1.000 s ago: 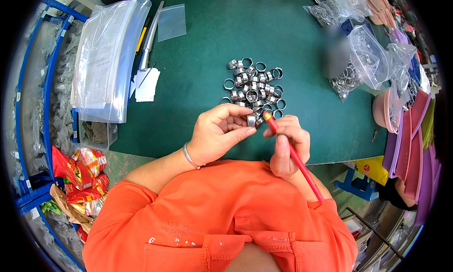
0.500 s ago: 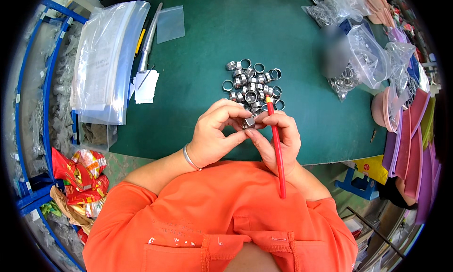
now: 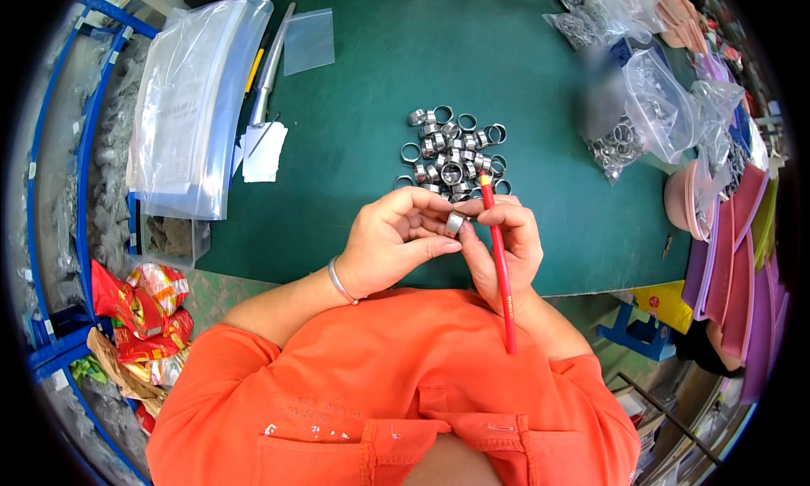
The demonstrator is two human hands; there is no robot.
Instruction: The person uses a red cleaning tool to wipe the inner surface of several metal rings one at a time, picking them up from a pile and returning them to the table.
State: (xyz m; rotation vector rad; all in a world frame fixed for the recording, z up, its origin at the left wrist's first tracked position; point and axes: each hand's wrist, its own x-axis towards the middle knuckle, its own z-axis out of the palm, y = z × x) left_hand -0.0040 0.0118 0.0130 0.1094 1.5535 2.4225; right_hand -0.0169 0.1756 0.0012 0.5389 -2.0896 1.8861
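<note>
Left fingers (image 3: 415, 201) hold a ring (image 3: 456, 224) against right fingers (image 3: 517, 219), which grip a red pencil (image 3: 502, 271).

Bright; glare on plastic sleeve (image 3: 198, 110) (edges bowed, corners black).

Plastic-covered papers (image 3: 181, 106) lie at left, a pink tub (image 3: 677, 201) at right.

Two bare hands were visible: one left hand (image 3: 386, 234), one right hand (image 3: 513, 240). One red pencil (image 3: 501, 275), one metal ring (image 3: 456, 224) between hands. Heaped rings (image 3: 456, 157) numbered over twenty; overlap hid exact count. One desk (image 3: 363, 81) lay beneath. Also counted: one bracelet (image 3: 340, 282), one long silver rod (image 3: 268, 68), one flat clear bag (image 3: 309, 43), one pink tub (image 3: 683, 201), one blue stool (image 3: 637, 337).
</note>
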